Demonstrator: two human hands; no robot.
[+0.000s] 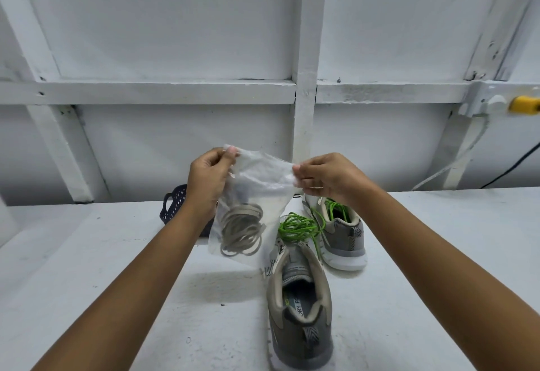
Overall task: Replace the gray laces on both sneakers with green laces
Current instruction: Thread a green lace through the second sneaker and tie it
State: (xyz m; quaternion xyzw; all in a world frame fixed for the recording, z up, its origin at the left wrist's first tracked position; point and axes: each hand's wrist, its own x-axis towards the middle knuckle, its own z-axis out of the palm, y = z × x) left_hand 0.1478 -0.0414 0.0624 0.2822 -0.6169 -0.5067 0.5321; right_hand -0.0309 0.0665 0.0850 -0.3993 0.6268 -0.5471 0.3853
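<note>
Head view, left hand: the left hand [209,179] is pinching the top corner of a clear bag [263,183], at 10 o'clock on the bag, with thumb and fingertips closing on the plastic.
Right hand: the right hand [324,177] is pinching the opposite top edge, at 2 o'clock on the bag.
Bag: it is hanging between both hands, above the table [87,268].
Gray laces [241,232]: they are lying coiled inside the bag, at its bottom.
Green laces [298,227]: they are lying tangled at 4 o'clock from the bag, over the front of the near sneaker [301,312].
Near sneaker: it is standing on the table, heel facing the camera.
Far sneaker [342,236]: it is sitting under the right wrist, carrying green lacing.
Basket [174,205]: it is showing behind the left wrist, at 9 o'clock from the bag.
</note>
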